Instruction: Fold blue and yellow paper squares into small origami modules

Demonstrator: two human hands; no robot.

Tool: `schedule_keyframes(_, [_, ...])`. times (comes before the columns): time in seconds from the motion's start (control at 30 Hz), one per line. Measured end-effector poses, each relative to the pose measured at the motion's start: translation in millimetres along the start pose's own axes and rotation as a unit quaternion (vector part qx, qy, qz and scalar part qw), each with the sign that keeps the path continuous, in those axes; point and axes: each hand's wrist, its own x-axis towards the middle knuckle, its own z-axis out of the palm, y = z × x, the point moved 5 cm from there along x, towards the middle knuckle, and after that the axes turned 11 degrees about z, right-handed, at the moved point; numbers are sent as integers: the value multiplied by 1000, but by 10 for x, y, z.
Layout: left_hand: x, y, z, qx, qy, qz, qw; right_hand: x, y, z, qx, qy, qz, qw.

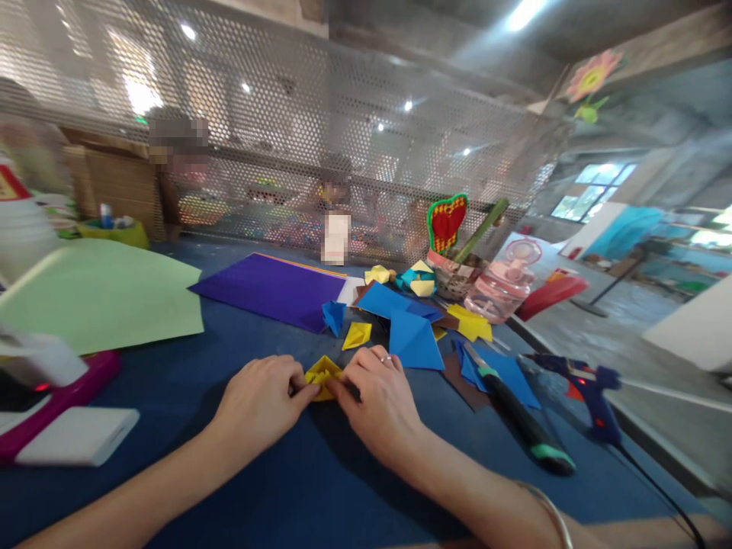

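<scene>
A small folded yellow paper piece (322, 374) lies on the blue table (297, 488) between my two hands. My left hand (260, 400) has its fingers curled and pinches the piece's left edge. My right hand (380, 396), with a ring on one finger, pinches the right edge with fingers pressed together. Just beyond lie another yellow folded piece (357, 335), a small blue folded piece (333, 315) and larger blue paper triangles (412, 339).
A purple sheet (274, 290) and a pale green sheet (97, 293) lie at the back left. A black-handled cutter (523, 423) and a blue glue gun (592, 396) lie to the right. A pink bottle (506, 286), a basket (454, 278), and a white box (77, 436) are nearby.
</scene>
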Motion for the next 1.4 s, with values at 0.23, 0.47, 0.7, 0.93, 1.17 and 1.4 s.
schedule_keyframes(0.23, [21,10,-9,-10,-28,-25,999,117,127,55,50,-37,85,994])
schedule_keyframes(0.47, [30,-37,-33,2,-10,-43,999,143,169,106,46,-90,87,991])
schedule_keyframes(0.7, [187,-70,9,-37,-84,-36,995,151,102,141,40,-110,46,992])
schedule_keyframes(0.93, [402,87,70,-71,-118,64,988,134,96,166,117,-68,2,991])
schedule_keyframes(1.17, [303,75,30,-178,-11,12,984,127,137,87,102,-77,32,991])
schedule_keyframes(1.4, [266,106,59,-251,37,10,967,122,191,92,172,-165,39,970])
